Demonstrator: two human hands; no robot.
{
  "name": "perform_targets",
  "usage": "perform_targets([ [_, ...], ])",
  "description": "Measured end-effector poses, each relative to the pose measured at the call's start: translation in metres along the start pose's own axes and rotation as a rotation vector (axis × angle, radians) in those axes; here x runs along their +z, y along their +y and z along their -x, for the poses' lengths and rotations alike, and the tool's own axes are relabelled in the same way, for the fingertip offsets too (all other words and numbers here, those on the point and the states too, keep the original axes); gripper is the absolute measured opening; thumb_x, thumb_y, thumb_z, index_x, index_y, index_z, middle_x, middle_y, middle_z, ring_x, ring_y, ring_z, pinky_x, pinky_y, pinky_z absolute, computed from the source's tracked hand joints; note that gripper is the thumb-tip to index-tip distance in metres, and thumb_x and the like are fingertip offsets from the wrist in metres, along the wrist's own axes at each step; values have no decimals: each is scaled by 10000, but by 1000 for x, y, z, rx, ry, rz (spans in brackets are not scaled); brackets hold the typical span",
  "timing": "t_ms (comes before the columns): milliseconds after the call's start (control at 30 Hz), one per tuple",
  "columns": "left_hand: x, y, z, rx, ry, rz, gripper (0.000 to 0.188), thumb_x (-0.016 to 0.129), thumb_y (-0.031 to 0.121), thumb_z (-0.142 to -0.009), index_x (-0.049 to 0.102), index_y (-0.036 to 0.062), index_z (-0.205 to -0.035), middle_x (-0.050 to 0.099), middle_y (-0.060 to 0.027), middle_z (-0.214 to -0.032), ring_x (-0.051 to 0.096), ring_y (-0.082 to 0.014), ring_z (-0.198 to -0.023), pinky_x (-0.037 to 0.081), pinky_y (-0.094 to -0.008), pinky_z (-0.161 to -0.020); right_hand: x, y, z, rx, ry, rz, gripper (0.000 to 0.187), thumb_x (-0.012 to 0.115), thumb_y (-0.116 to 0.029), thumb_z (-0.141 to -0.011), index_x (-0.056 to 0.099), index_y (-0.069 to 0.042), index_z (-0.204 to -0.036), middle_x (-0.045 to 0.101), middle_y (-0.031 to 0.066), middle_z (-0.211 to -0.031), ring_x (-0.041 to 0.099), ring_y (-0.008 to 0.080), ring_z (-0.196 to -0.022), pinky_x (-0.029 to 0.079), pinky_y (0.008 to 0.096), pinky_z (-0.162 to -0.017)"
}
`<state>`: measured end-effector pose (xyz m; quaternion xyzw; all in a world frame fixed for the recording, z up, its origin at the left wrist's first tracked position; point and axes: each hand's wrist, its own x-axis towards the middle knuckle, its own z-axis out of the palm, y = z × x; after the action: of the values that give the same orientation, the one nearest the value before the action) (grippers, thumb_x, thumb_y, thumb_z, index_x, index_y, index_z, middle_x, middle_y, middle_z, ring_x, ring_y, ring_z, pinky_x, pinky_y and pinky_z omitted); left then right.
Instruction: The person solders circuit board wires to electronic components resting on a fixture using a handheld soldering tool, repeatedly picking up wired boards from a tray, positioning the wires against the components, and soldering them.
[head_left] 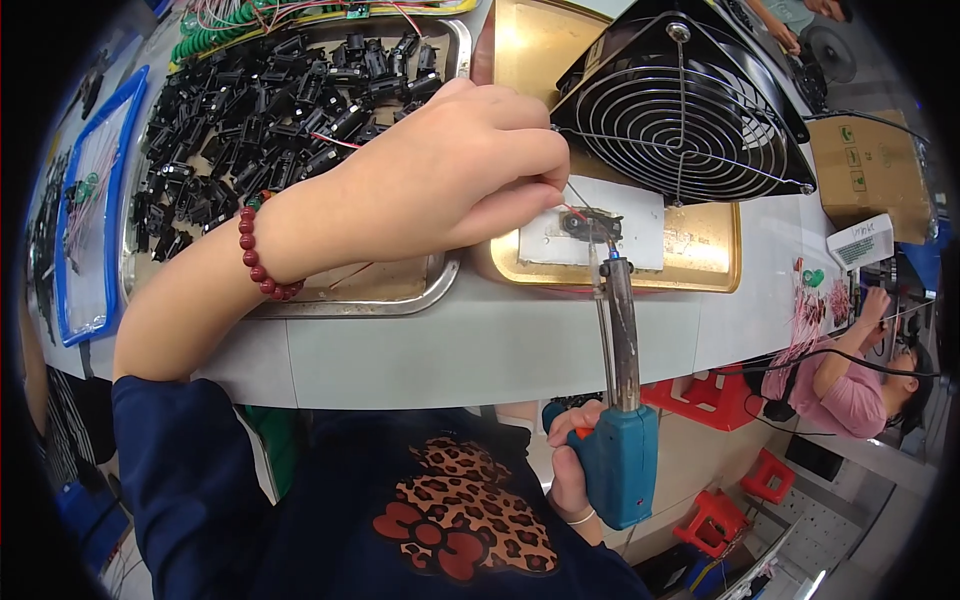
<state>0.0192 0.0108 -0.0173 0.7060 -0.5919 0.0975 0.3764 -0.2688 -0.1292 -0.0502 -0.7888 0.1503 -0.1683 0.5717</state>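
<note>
My left hand (500,165) is closed in a pinch on thin wires (574,212), one red and one dark. Their ends reach a small black plastic part (577,228) lying on a white pad (640,208). In my right hand (568,470) is a teal soldering gun (622,455), my fingers wrapped round its grip by an orange trigger. Its long metal barrel points away from me, the tip at the black part. Whether the tip touches the wires is too small to tell. The pad rests in a gold-coloured tray (722,262).
A steel tray (452,275) full of black plastic parts (270,110) is under my left forearm. A black fan with a wire guard (682,148) stands behind the pad. A cardboard box (868,165), a blue tray (88,325) and a co-worker in pink (850,395) are farther off.
</note>
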Motion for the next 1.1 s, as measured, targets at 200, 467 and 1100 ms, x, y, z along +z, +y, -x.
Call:
perform_targets([
  [200,1,0,-2,-4,-7,-3,47,669,111,-836,637,87,-860,570,-30,-824,554,-206,-812,395,-318,-738,1,0,0,14,24,27,155,677,-220,-821,587,-94,-812,615,27,-773,498,202,-714,387,333,-669],
  [467,1,1,-1,7,9,-5,50,678,109,-830,642,88,-856,572,-33,-826,558,-209,-817,402,-322,-741,2,3,4,24,35,33,199,673,-277,-830,586,-100,-803,617,30,-763,488,209,-707,378,336,-668],
  [1100,2,3,-1,-17,17,-14,46,672,97,-817,635,83,-841,577,-38,-819,559,-217,-813,409,-326,-743,9,-7,-1,-40,91,53,167,710,-155,-795,578,-54,-807,586,41,-756,481,185,-688,389,293,-604],
])
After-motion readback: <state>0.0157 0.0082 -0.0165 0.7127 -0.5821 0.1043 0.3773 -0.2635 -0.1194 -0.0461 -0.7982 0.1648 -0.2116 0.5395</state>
